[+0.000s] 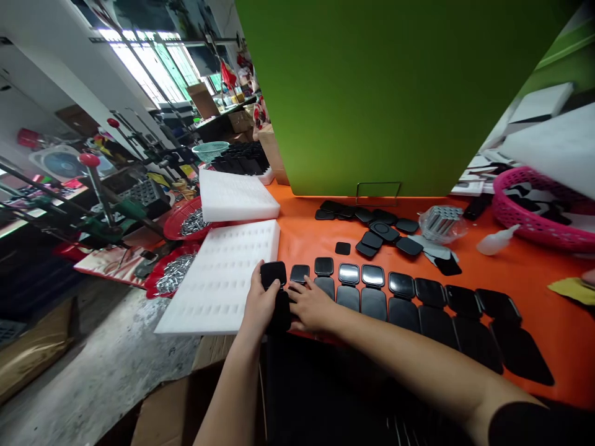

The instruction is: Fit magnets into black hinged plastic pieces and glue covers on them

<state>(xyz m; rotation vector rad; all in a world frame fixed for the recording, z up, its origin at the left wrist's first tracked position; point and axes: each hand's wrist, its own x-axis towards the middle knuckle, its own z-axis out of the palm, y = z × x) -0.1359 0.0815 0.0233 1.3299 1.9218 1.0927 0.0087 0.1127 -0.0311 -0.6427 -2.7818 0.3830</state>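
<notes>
My left hand (260,300) is closed on a black two-part hinged piece (273,274), thumb across its front, at the left end of the row. My right hand (312,305) lies just beside it with its fingers stretched out and apart. It partly covers another black hinged piece (300,273), whose lower part is hidden beneath the fingers. From there a row of similar pieces, each a small frame above a longer flat panel, runs right across the orange table; one hinged piece (348,286) shows a glossy upper face.
White foam trays (223,272) lie left of my hands, beside red baskets (179,272) of metal parts. Loose black plates (372,240), a bag of metal cylinders (442,223), a squeeze bottle (497,240) and a pink basket (539,232) sit farther back. A green board (385,99) stands behind.
</notes>
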